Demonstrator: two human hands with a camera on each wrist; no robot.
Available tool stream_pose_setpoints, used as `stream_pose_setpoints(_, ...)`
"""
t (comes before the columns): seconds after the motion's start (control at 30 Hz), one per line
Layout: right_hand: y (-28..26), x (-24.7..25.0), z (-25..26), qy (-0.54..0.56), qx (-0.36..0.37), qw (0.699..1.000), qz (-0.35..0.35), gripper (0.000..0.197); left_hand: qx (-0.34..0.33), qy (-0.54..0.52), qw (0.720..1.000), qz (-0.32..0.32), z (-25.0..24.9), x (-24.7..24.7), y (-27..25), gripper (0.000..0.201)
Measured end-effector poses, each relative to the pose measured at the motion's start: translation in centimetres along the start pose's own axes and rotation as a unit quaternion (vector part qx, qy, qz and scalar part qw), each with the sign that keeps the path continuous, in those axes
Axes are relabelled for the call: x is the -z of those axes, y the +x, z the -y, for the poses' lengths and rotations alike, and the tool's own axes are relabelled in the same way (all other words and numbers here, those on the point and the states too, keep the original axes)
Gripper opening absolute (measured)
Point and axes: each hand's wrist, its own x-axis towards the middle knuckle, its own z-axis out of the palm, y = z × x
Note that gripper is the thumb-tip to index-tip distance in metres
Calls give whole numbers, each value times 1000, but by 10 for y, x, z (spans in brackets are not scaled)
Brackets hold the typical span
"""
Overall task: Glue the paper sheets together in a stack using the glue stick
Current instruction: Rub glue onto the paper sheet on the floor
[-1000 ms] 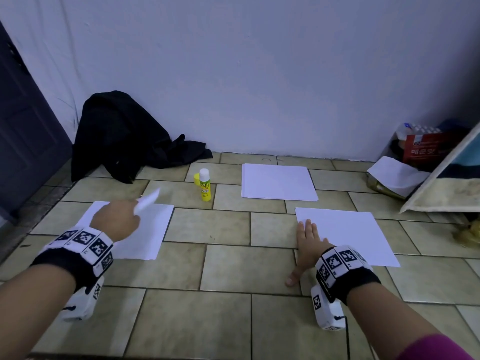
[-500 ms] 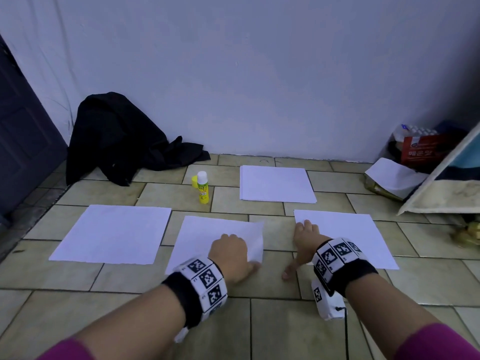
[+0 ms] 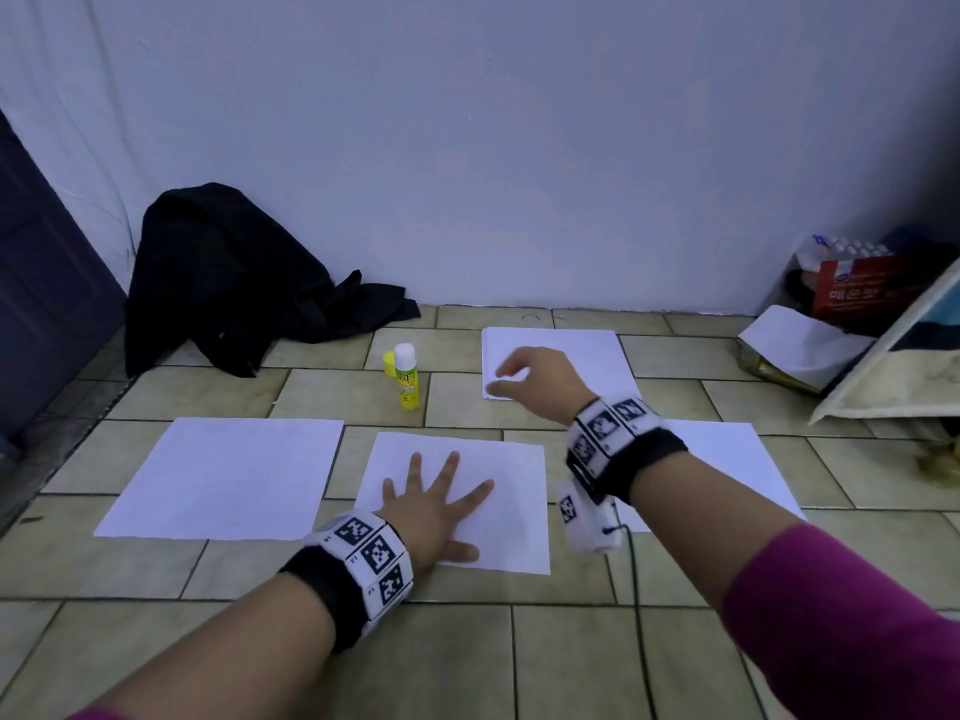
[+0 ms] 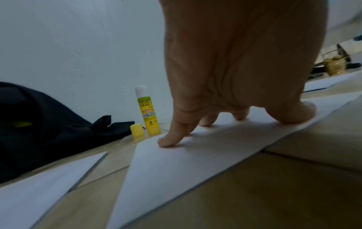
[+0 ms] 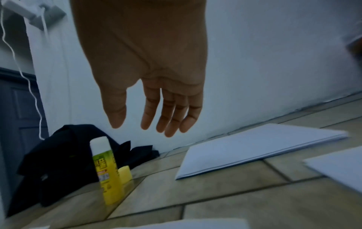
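The head view alone shows the whole layout on the tiled floor (image 3: 234, 574): a left sheet (image 3: 223, 475), a middle sheet (image 3: 514, 480), a right sheet (image 3: 727, 459) partly behind the right wrist, and a far stack (image 3: 582, 350) near the wall. The glue stick (image 3: 405, 376) stands upright between the far stack and a black cloth (image 3: 234, 272), its yellow cap (image 3: 389, 363) off and just beside it; the left wrist view shows the cap (image 4: 137, 129) standing on the floor to the stick's left.

The left hand (image 3: 431, 506) lies flat on the middle sheet, fingers (image 3: 448, 467) spread and straight. The wrist view shows the fingertips (image 4: 166, 141) pressing the paper, gripping nothing.

The right hand (image 3: 535, 381) hovers above the near left part of the far stack. The right wrist view shows its fingers (image 5: 172, 114) loosely extended and empty, apart from the stack (image 5: 254, 148) and the glue stick (image 5: 106, 175) below.
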Motion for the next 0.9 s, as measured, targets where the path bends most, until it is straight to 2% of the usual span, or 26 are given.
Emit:
stream_pose_setpoints(0.1,28,-20,23,-7,5,998,55,35,4,10,1000,2,0,0,1,79)
stream_pose_setpoints(0.3,60,-59,54,-4,-15,997,80,56,4,35,999,9,0,-3,0,77)
stream_pose_setpoints(0.47,69,-62,59,8,-30,997,64,42,18,58,998,22,-3,4,-5,78)
stream_pose_setpoints(0.6,66,-57,52,2,-30,998,64,33,10,35,999,13,-1,0,-1,78)
stream_pose_setpoints(0.7,61,-56,38,46,-44,997,31,32,7,15,1000,10,1,-2,1,78)
stream_pose_setpoints(0.8,52,-47,20,85,-54,994,29,29,5,3,1000,3,1,0,0,79)
stream_pose_setpoints(0.9,44,-29,-2,153,-92,984,7,27,13,-5,1000,-10,-2,3,-1,80)
